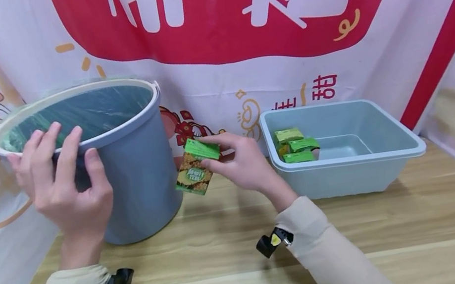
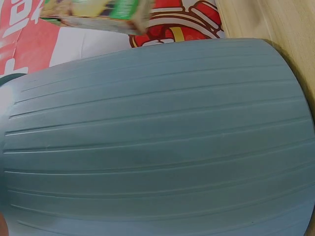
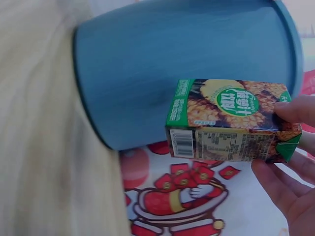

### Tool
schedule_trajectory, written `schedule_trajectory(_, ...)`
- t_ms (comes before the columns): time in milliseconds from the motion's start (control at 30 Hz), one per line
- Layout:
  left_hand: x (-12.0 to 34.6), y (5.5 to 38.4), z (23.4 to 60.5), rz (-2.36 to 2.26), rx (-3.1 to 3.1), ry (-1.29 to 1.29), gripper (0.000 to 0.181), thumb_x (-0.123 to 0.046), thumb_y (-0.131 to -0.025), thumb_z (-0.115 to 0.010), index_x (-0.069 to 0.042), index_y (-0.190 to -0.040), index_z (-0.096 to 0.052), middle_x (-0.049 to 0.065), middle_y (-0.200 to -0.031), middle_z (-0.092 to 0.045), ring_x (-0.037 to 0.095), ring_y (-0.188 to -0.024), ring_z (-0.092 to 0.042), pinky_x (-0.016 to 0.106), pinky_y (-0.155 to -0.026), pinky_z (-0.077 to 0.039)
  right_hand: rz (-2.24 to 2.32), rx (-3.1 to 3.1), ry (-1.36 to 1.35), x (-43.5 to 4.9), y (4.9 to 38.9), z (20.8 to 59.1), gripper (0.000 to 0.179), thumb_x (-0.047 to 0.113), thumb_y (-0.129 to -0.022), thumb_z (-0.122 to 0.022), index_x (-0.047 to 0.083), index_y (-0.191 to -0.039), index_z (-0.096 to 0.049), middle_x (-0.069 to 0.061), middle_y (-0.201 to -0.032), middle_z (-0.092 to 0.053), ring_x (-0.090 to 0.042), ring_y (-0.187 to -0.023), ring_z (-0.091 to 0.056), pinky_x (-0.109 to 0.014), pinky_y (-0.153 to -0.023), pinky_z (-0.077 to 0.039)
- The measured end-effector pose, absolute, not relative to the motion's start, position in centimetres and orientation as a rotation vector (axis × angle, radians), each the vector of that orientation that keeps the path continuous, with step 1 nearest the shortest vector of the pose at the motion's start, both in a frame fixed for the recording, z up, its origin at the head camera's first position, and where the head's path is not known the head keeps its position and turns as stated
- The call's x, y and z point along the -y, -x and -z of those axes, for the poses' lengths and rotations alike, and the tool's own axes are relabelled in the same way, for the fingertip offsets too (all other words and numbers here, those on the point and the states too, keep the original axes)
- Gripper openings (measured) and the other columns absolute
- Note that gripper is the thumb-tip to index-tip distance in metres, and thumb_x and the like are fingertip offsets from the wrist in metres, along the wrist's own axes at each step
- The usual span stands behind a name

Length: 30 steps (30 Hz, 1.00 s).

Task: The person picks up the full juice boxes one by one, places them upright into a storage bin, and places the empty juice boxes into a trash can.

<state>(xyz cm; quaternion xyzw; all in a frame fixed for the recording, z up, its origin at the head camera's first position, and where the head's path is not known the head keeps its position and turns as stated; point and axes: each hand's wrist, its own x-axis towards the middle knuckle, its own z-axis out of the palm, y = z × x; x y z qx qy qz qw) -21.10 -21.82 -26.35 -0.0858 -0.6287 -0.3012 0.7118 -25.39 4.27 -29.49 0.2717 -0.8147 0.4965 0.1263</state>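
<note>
A small juice box [image 1: 194,173] with a pineapple print and green top is pinched at its upper end by my right hand [image 1: 235,161]. It hangs tilted beside a blue bucket [image 1: 138,177]; the right wrist view shows the juice box [image 3: 231,118] with its barcode end outward. My left hand [image 1: 69,183] is at the bucket's near-left rim, fingers spread upward and slightly bent. Whether its fingertips touch the rim is hard to tell. In the left wrist view the ribbed bucket wall [image 2: 157,137] takes up most of the picture, with part of the juice box [image 2: 98,14] above it.
To the right stands a light blue plastic tub [image 1: 337,176] with several green-topped boxes [image 1: 299,145] at its left end. A thin clear green liner [image 1: 32,127] lines the bucket. Behind hangs a printed cloth [image 1: 208,80]; underneath is a wood-grain table [image 1: 213,275].
</note>
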Motion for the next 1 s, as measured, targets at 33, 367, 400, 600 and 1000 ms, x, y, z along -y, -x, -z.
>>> schedule_trajectory(33,21.8,21.1,26.4,0.668,1.393,0.191,0.034,-0.028,-0.092,-0.067,-0.009,-0.116,-0.081,0.013,-0.13,-0.076,0.035,-0.133,-0.062,0.055,-0.132,-0.022,-1.457,2.352,-0.78,-4.5,25.4,29.2,0.043,0.021,-0.095,-0.08,0.017,-0.137,-0.072,-0.006,-0.128,-0.075,-0.021,-0.107,-0.074,-0.035,-0.09,-0.064)
schedule_trajectory(367,21.6,21.0,26.2,0.68,1.365,0.191,0.031,-0.026,-0.091,-0.068,-0.008,-0.113,-0.082,0.014,-0.128,-0.077,0.035,-0.133,-0.062,0.054,-0.133,-0.022,-1.472,2.225,-0.788,-5.3,25.6,24.9,0.045,0.021,-0.098,-0.077,0.012,-0.141,-0.069,-0.007,-0.131,-0.073,-0.02,-0.108,-0.075,-0.035,-0.091,-0.064)
schedule_trajectory(400,21.5,21.0,26.2,0.68,1.361,0.191,0.031,-0.025,-0.091,-0.068,-0.008,-0.112,-0.082,0.014,-0.127,-0.077,0.036,-0.132,-0.062,0.054,-0.132,-0.022,-1.477,2.203,-0.792,-5.4,25.6,24.4,0.045,0.021,-0.097,-0.077,0.011,-0.141,-0.069,-0.007,-0.131,-0.073,-0.02,-0.108,-0.075,-0.036,-0.091,-0.064)
schedule_trajectory(600,21.4,20.9,26.1,0.679,1.351,0.189,0.031,-0.025,-0.09,-0.068,-0.008,-0.112,-0.082,0.014,-0.127,-0.077,0.036,-0.132,-0.063,0.054,-0.132,-0.022,-1.531,2.06,-0.777,-5.2,25.7,21.8,0.045,0.021,-0.097,-0.077,0.011,-0.141,-0.068,-0.007,-0.129,-0.072,-0.018,-0.105,-0.073,-0.035,-0.092,-0.064)
schedule_trajectory(1000,21.4,20.5,26.2,0.673,1.39,0.184,0.034,-0.027,-0.091,-0.067,-0.009,-0.116,-0.081,0.014,-0.13,-0.076,0.036,-0.133,-0.062,0.053,-0.133,-0.022,-1.727,1.73,-0.69,-2.6,25.3,18.2,0.045,0.02,-0.098,-0.073,0.009,-0.141,-0.066,-0.008,-0.131,-0.073,-0.017,-0.109,-0.072,-0.03,-0.091,-0.063)
